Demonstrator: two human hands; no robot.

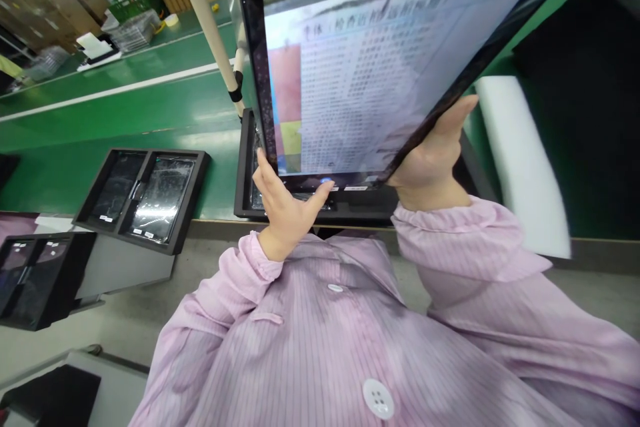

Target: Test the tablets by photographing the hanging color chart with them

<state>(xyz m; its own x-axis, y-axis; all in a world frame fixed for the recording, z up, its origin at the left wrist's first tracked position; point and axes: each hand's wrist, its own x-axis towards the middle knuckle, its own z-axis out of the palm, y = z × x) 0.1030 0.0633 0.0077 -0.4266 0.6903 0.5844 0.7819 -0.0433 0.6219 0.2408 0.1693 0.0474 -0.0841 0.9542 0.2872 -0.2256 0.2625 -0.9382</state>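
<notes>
A large tablet (pixel 350 93) with a black frame and a lit screen is tilted up in front of me. Its screen shows a dense page of text with a coloured strip on the left. My left hand (pixel 287 210) grips the lower left corner, thumb along the bottom bezel. At the lower right edge, my right hand (pixel 433 157) supports it, with the fingers partly hidden behind it. Under the tablet lies a dark tray (pixel 244 173), mostly covered by it.
Left on the green bench (pixel 120 117) is a black two-slot tray (pixel 193 203) with glossy panels. Another such tray (pixel 75 280) stands lower left. A beige pole (pixel 205 20) rises behind. White foam (pixel 525 167) lies at right beside a large black object (pixel 585 100). Cartons (pixel 45 0) stand far back.
</notes>
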